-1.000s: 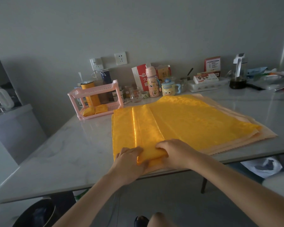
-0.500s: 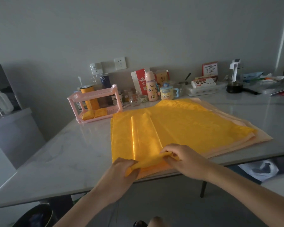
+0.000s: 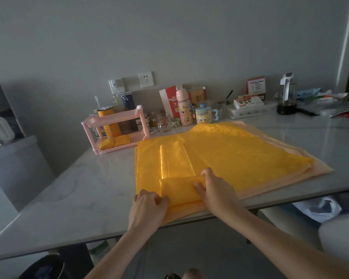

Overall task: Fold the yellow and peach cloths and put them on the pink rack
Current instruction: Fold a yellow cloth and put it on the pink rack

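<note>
At the near table edge, left hand (image 3: 147, 208): fingers curled round the left edge of the flap (image 3: 179, 192), thumb on top. It is grasping the cloth.
Right hand (image 3: 214, 190): thumb laid on the flap's right edge, forefinger hooked at its far right corner. It is grasping the same cloth.
Flap: the near end of the yellow strip (image 3: 175, 164), doubled over toward the far side. It lies flat between the two hands.
Yellow strip: one yellow cloth already folded lengthwise into a narrow band that runs from the near edge toward the far side. It rests on the left part of the spread yellow cloths (image 3: 240, 154).
Peach cloths (image 3: 318, 170): unfolded, under the yellow ones, showing along the right and near borders of the pile.
Table (image 3: 69, 188): pale marbled top. The pile hangs slightly over its near edge.
Pink rack (image 3: 117, 133): far left on the table, just beyond the pile's far left corner. Two folded yellow pieces (image 3: 115, 141) sit on its lower shelf.
Far side: bottles, cups and boxes along the wall, clear of the work.
Step in hand: by judgement, the first crosswise turn of the strip. The rest of the pile is untouched.
Next move calls for: turning the flap over again toward the far side with both edges kept aligned, while the cloths below stay undisturbed. Once the strip is a compact packet, it goes far left to the rack.
</note>
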`<state>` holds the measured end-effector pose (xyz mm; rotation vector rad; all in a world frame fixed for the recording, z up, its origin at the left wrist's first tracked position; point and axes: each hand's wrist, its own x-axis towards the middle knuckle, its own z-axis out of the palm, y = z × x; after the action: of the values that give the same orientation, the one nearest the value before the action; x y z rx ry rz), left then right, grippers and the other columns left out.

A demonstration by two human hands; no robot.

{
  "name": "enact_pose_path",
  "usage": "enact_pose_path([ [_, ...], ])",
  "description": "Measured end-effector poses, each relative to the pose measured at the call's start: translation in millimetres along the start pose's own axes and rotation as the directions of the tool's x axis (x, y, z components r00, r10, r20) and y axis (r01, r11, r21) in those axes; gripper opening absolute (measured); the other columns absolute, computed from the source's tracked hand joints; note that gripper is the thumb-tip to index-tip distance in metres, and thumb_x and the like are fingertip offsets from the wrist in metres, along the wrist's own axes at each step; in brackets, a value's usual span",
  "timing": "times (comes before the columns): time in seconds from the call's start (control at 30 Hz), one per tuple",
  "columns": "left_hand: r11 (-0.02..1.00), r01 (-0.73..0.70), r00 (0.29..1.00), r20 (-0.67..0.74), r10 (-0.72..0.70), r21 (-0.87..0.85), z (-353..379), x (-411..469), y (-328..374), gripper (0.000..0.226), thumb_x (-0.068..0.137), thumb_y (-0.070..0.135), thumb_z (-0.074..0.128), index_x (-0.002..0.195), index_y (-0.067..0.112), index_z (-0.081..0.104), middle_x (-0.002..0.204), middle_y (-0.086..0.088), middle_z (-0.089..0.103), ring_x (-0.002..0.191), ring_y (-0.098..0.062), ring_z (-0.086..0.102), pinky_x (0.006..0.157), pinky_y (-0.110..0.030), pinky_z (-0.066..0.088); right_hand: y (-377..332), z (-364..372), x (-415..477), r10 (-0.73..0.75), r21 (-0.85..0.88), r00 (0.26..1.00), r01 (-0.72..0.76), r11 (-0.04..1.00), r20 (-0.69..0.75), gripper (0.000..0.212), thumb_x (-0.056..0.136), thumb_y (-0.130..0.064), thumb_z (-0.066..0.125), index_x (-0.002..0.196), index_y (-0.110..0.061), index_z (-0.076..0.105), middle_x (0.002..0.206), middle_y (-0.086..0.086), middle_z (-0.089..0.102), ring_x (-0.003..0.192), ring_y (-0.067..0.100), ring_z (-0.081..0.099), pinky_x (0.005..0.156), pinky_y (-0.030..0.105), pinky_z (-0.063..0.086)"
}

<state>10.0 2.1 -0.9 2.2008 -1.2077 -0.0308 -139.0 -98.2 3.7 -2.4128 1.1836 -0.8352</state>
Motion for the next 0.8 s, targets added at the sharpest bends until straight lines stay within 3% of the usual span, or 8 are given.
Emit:
enact_pose_path([
  [0.13, 0.986, -0.006, 0.996, -0.090, 0.022, 0.169, 1, -8, 11, 0.022, 0.089, 0.039, 0.047, 0.093, 0.017, 0.051, 0.100, 0.003, 0.042, 0.095, -0.015, 0.041, 0.074, -0.026, 0.034, -3, 4, 0, -0.019, -0.141, 0.997, 0.010, 0.990, -0.069, 0.031, 0.099, -0.029, 0.039, 0.126, -0.013, 0.037, 0.105, 0.001, 0.059, 0.081, 0.016, 0.057, 0.053, 0.022, 0.031],
  [0.23, 0.978, -0.108, 0.984, -0.122, 0.130, 0.176, 1, -8, 11, 0.036, 0.088, 0.030, 0.055, 0.120, 0.018, 0.045, 0.121, 0.001, 0.042, 0.115, -0.020, 0.040, 0.091, -0.030, 0.037, -8, 4, 0, -0.085, -0.261, 0.986, 0.046, 0.964, -0.143, 0.031, 0.072, -0.001, 0.073, 0.099, -0.005, 0.059, 0.086, 0.009, 0.060, 0.071, 0.024, 0.061, 0.051, 0.026, 0.039],
  [0.3, 0.925, -0.285, 0.944, -0.095, 0.317, 0.252, 5, -6, 10, 0.042, 0.079, 0.014, 0.067, 0.119, 0.015, 0.054, 0.125, -0.002, 0.049, 0.118, -0.027, 0.045, 0.094, -0.036, 0.040, -14, 7, -4, -0.259, -0.271, 0.946, 0.201, 0.941, -0.197, 0.033, 0.054, 0.006, 0.076, 0.083, -0.005, 0.063, 0.079, 0.011, 0.060, 0.066, 0.025, 0.060, 0.053, 0.031, 0.049],
  [0.37, 0.890, -0.384, 0.914, -0.036, 0.404, 0.246, 8, -5, 5, 0.046, 0.071, 0.008, 0.074, 0.114, 0.014, 0.061, 0.120, -0.004, 0.058, 0.113, -0.032, 0.051, 0.089, -0.039, 0.043, -26, 9, -11, -0.400, -0.161, 0.912, 0.383, 0.910, -0.088, 0.029, 0.075, 0.000, 0.058, 0.103, -0.005, 0.062, 0.103, 0.011, 0.061, 0.092, 0.026, 0.061, 0.079, 0.037, 0.051],
  [0.47, 0.919, -0.361, 0.932, 0.034, 0.360, 0.157, 9, -7, -1, 0.052, 0.083, 0.022, 0.066, 0.131, 0.020, 0.048, 0.137, 0.005, 0.046, 0.128, -0.019, 0.034, 0.102, -0.030, 0.030, -34, 14, -20, -0.415, -0.026, 0.891, 0.426, 0.904, 0.185, 0.055, 0.098, -0.038, 0.014, 0.142, -0.009, 0.030, 0.147, 0.006, 0.034, 0.138, 0.022, 0.026, 0.114, 0.030, 0.017],
  [0.57, 0.914, -0.348, 0.937, 0.107, 0.332, 0.210, 8, -5, -7, 0.051, 0.095, 0.020, 0.046, 0.143, 0.022, 0.029, 0.151, 0.009, 0.025, 0.140, -0.012, 0.016, 0.112, -0.025, 0.016, -29, 19, -17, -0.381, -0.074, 0.858, 0.429, 0.900, 0.344, 0.099, 0.067, -0.059, -0.017, 0.148, -0.011, 0.015, 0.155, 0.006, 0.018, 0.144, 0.018, 0.009, 0.116, 0.028, 0.001],
  [0.7, 0.913, -0.337, 0.937, 0.173, 0.303, 0.229, 6, -6, -2, 0.046, 0.101, 0.026, 0.030, 0.146, 0.025, 0.020, 0.155, 0.010, 0.011, 0.144, -0.010, 0.005, 0.114, -0.026, 0.009, -16, 16, -15, -0.343, -0.179, 0.861, 0.431, 0.885, 0.376, 0.124, 0.052, -0.073, -0.034, 0.149, -0.010, 0.009, 0.157, 0.010, 0.004, 0.145, 0.021, 0.000, 0.111, 0.029, -0.011],
  [0.8, 0.922, -0.314, 0.947, 0.147, 0.287, 0.225, 8, -5, -4, 0.043, 0.101, 0.029, 0.023, 0.145, 0.026, 0.024, 0.155, 0.010, 0.014, 0.143, -0.011, 0.008, 0.114, -0.026, 0.009, -10, 16, -13, -0.280, -0.242, 0.871, 0.397, 0.886, 0.403, 0.135, 0.042, -0.077, -0.039, 0.149, -0.008, 0.005, 0.157, 0.010, -0.001, 0.145, 0.021, -0.003, 0.112, 0.030, -0.007],
])
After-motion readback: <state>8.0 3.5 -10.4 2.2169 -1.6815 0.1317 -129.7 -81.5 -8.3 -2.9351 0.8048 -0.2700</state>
